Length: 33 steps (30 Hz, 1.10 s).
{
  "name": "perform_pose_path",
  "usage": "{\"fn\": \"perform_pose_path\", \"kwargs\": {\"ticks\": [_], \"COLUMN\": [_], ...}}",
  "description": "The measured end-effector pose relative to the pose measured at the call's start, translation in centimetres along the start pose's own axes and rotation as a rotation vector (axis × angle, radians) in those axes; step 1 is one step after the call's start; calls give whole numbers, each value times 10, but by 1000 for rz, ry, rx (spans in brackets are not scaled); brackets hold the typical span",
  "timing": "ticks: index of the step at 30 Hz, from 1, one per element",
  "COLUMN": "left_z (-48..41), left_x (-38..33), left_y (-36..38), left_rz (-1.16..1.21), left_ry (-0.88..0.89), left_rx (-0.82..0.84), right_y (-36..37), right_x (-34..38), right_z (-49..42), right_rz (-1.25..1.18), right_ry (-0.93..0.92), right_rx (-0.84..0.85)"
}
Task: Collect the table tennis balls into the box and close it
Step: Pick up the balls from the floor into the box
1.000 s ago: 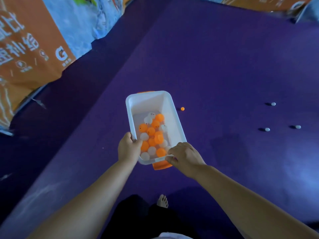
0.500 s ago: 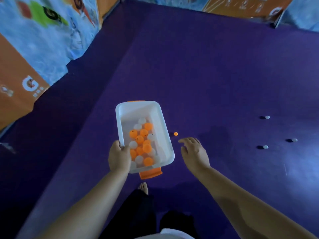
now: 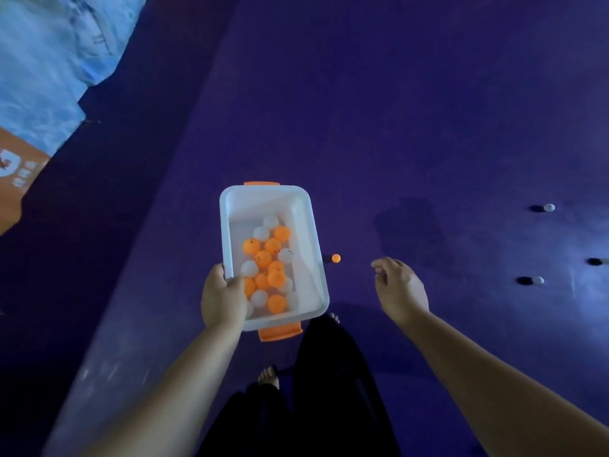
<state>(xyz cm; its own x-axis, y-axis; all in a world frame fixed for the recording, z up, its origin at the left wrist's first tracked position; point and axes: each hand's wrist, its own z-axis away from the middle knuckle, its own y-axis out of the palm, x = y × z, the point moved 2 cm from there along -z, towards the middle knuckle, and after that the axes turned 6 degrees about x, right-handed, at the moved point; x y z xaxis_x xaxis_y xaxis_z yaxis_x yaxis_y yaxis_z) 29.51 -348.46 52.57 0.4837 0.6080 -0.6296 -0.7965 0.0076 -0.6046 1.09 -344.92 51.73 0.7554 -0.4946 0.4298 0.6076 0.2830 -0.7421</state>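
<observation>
Here, low in the middle of the frame, the left hand (image 3: 224,298) grips the box (image 3: 306,206) at its left rim near the lower corner; the thumb lies curled over the rim into the box, and the other fingers are hidden beneath it. The box is white, lidless, and slightly tilted in the frame; an orange latch (image 3: 261,184) shows at its upper end and another (image 3: 280,332) at its lower end. The balls (image 3: 263,258) inside are a mix of orange and white, bunched toward the lower left half, some partly covered by the thumb; the upper end of the box is bare.

Just right of the box an orange ball (image 3: 335,258) lies on the purple floor (image 3: 395,127); the right hand (image 3: 400,290) is near it, to its right, fingers loosely bent and apart, holding nothing.

Well apart, at the right of the frame, a white ball (image 3: 549,207) lies on the floor with a second (image 3: 538,280) below it; a third (image 3: 604,260) is cut off by the right edge between them.

A blue and orange banner (image 3: 39,77) fills the upper left corner; dark trousers (image 3: 329,390) and a bare foot (image 3: 269,376) show at the bottom centre.
</observation>
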Motion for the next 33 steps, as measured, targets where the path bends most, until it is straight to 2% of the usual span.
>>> {"fn": "perform_pose_path", "kwargs": {"ticks": [7, 14, 19, 26, 30, 33], "left_z": [-110, -239, -318, -371, -377, -376], "left_x": [8, 52, 107, 170, 181, 174], "left_y": [109, 224, 291, 343, 346, 341], "left_rz": [21, -18, -74, -89, -84, -88], "left_ry": [-70, -34, 44, 49, 50, 36], "left_rx": [-15, 44, 107, 146, 166, 180], "right_y": [59, 185, 286, 392, 409, 398], "right_x": [-49, -106, -150, -190, -199, -199], "right_z": [-157, -316, -405, -464, -469, -460], "right_rz": [48, 155, 238, 321, 346, 206], "right_ry": [57, 51, 152, 283, 320, 344], "right_rx": [134, 256, 347, 421, 451, 384]}}
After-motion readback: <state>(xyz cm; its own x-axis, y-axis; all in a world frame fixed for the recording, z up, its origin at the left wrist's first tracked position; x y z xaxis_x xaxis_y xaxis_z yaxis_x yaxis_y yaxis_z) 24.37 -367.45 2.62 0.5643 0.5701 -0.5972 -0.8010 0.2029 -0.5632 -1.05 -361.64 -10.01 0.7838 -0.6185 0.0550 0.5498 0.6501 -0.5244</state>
